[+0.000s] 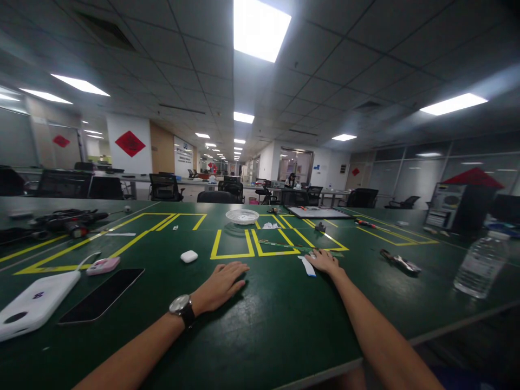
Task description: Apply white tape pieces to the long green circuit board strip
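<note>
My left hand [222,283] lies palm down on the green table, fingers stretched out and nothing in them; a watch [181,306] is on that wrist. Farther right, my right hand [325,261] rests on the table with its fingers extended. Its fingertips are at a small white and blue slip [307,266], and whether they touch it is hard to see. Just beyond them lies a long thin green strip [292,246] across the yellow tape outlines. A white earbud case [189,256] sits to the left of my left hand.
A white woven basket [242,217] stands farther back. Left are a black phone [103,295], a white power bank [38,303] and a pink object [103,265]. Right are a metal tool [400,262], a water bottle [481,265] and a computer tower [457,208]. A whiteboard [319,212] lies behind.
</note>
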Tool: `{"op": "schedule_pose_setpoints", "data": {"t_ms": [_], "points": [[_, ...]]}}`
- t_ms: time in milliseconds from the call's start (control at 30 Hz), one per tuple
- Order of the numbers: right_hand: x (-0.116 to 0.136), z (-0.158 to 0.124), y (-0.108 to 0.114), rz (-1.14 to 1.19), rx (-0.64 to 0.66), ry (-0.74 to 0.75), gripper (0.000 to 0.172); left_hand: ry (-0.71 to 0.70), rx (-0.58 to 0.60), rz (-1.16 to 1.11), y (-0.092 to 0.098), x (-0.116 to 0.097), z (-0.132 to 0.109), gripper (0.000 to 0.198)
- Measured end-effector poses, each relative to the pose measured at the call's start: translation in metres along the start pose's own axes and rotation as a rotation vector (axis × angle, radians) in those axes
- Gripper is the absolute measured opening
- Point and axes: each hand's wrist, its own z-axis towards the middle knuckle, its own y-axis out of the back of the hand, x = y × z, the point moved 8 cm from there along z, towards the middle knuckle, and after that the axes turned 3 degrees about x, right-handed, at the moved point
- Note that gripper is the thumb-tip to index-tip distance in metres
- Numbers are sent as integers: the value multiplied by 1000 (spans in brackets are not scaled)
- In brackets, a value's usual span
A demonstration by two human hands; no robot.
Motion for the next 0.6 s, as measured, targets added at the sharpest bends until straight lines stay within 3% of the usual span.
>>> {"op": "schedule_pose_setpoints", "data": {"t_ms": [133,200,300,367,467,600], "points": [[0,-3,0,32,0,11,87,-3,-6,9,-1,1,1,44],[0,-6,8,73,-69,12,85,-18,-26,1,1,0,0,43],[3,-18,34,134,-293,29,69,-45,-57,-14,5,-3,-1,41],[16,-28,45,126,-382,145,51,-62,-68,-19,8,-6,-2,41],[44,-40,38,32,-294,381,33,-86,-79,-21,11,-11,-2,41],[64,-52,29,-64,-289,490,30,-91,-80,-20,10,-12,-1,40]]}}
